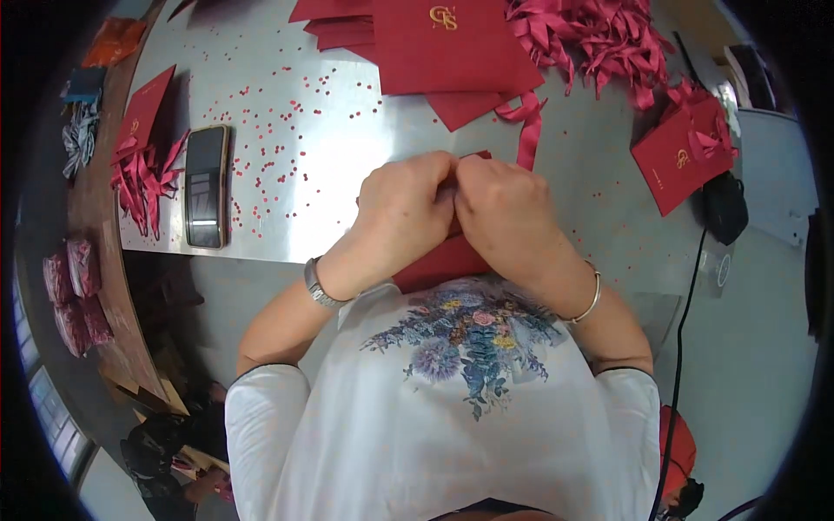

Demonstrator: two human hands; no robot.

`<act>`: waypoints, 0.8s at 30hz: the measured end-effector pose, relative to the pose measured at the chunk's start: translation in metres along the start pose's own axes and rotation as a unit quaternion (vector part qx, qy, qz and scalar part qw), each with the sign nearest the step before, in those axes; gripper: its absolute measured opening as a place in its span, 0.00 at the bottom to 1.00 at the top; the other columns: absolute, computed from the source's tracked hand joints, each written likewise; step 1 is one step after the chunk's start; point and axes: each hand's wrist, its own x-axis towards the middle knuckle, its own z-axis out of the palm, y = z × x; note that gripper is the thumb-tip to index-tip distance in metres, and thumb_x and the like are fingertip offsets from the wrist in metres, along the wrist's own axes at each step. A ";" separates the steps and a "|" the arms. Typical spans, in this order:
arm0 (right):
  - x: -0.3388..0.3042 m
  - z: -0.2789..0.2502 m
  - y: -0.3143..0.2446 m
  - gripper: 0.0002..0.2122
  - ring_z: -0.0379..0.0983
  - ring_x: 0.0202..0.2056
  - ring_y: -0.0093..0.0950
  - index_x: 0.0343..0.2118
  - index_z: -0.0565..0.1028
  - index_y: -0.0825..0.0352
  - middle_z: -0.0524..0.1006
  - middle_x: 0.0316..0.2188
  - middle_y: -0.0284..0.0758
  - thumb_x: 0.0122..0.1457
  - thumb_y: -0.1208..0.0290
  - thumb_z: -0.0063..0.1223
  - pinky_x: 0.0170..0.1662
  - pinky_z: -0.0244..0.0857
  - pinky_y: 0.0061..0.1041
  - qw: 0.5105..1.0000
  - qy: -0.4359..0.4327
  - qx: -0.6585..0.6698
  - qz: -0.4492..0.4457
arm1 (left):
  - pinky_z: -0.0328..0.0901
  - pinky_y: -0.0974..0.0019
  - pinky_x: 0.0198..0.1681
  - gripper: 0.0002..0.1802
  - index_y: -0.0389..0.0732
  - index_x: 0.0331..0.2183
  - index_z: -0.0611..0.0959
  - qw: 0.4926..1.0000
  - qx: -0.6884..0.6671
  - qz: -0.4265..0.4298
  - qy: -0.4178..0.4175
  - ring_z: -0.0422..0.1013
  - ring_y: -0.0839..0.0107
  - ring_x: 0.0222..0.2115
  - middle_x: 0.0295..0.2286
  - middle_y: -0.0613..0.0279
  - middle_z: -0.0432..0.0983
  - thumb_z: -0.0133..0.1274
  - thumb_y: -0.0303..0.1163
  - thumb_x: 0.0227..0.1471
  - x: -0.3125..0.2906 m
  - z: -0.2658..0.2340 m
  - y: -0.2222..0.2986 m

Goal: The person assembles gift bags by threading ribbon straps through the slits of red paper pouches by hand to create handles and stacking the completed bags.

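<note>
My left hand (404, 204) and my right hand (504, 204) meet over the table's front edge, both closed with knuckles up and thumbs side by side. Between and below them shows a red paper bag (443, 265), close against my shirt. Both hands grip this bag near its top; a small red corner of it sticks out beyond the knuckles. My fingertips are hidden under the hands, so whether a ribbon is pinched there does not show. Just past my right hand, a loose dark pink ribbon (530, 139) lies on the table.
Flat red bags (460, 56) are stacked at the far side, beside a heap of pink ribbons (599, 43). Ribboned bags lie right (686, 152) and left (143, 108). A phone (207, 187) lies left among red paper dots (274, 161). A black cable (686, 321) hangs at right.
</note>
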 end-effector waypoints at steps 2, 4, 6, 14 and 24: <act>0.005 -0.004 0.004 0.04 0.76 0.28 0.41 0.30 0.72 0.70 0.76 0.23 0.44 0.51 0.77 0.51 0.30 0.70 0.38 0.999 -0.014 0.043 0.026 | 0.69 0.53 0.33 0.10 0.39 0.34 0.82 0.991 -0.133 0.003 -0.007 0.75 0.49 0.30 0.29 0.49 0.78 0.52 0.26 0.47 0.001 -0.006 -0.004; 0.004 -0.007 0.006 0.07 0.76 0.29 0.42 0.33 0.71 0.71 0.77 0.24 0.45 0.52 0.77 0.53 0.32 0.69 0.39 0.976 -0.027 0.188 0.110 | 0.70 0.56 0.34 0.10 0.37 0.35 0.82 0.988 -0.154 0.013 0.004 0.75 0.50 0.30 0.29 0.47 0.79 0.52 0.26 0.48 0.001 -0.011 -0.010; 0.005 -0.007 0.009 0.11 0.76 0.29 0.43 0.37 0.70 0.70 0.77 0.25 0.45 0.52 0.75 0.56 0.34 0.69 0.38 0.965 -0.032 0.232 0.115 | 0.70 0.60 0.35 0.10 0.35 0.36 0.82 0.980 -0.189 -0.018 -0.050 0.76 0.52 0.30 0.29 0.46 0.78 0.52 0.26 0.51 0.002 -0.014 -0.017; -0.004 0.000 0.008 0.11 0.77 0.28 0.40 0.33 0.70 0.68 0.78 0.24 0.42 0.50 0.72 0.60 0.31 0.69 0.36 0.962 -0.015 0.242 0.128 | 0.68 0.67 0.34 0.07 0.35 0.34 0.82 0.951 -0.263 -0.013 -0.163 0.75 0.69 0.28 0.27 0.57 0.80 0.52 0.23 0.52 0.029 -0.027 -0.033; -0.008 0.003 0.005 0.13 0.78 0.29 0.39 0.37 0.71 0.66 0.79 0.25 0.39 0.51 0.70 0.60 0.32 0.69 0.36 0.959 -0.016 0.249 0.131 | 0.69 0.60 0.31 0.03 0.34 0.28 0.80 0.979 -0.041 0.169 -0.103 0.74 0.54 0.27 0.26 0.50 0.77 0.55 0.20 0.46 0.026 -0.025 -0.028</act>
